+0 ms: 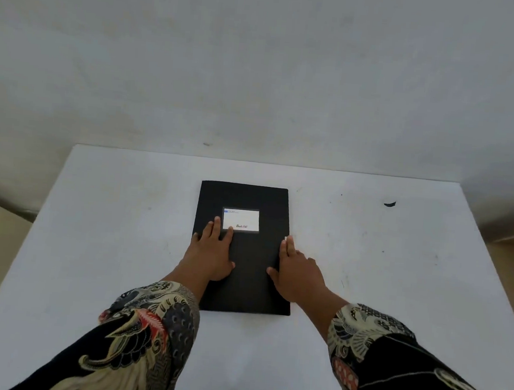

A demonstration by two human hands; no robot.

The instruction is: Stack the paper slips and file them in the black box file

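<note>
The black box file (255,201) lies closed and flat in the middle of the white table (92,211), with a white label (241,220) on its cover. My left hand (212,250) rests flat on the cover's left half, fingers spread, fingertips at the label's lower edge. My right hand (297,271) lies flat along the file's right edge, fingers together and pointing away from me. A small white corner, perhaps of a paper slip (285,238), peeks out at the right edge by my fingertips. No other slips show.
A small dark scrap (390,204) lies on the table at the far right. A grey-white wall (260,70) stands right behind the table's far edge. The table drops off on the left and right sides.
</note>
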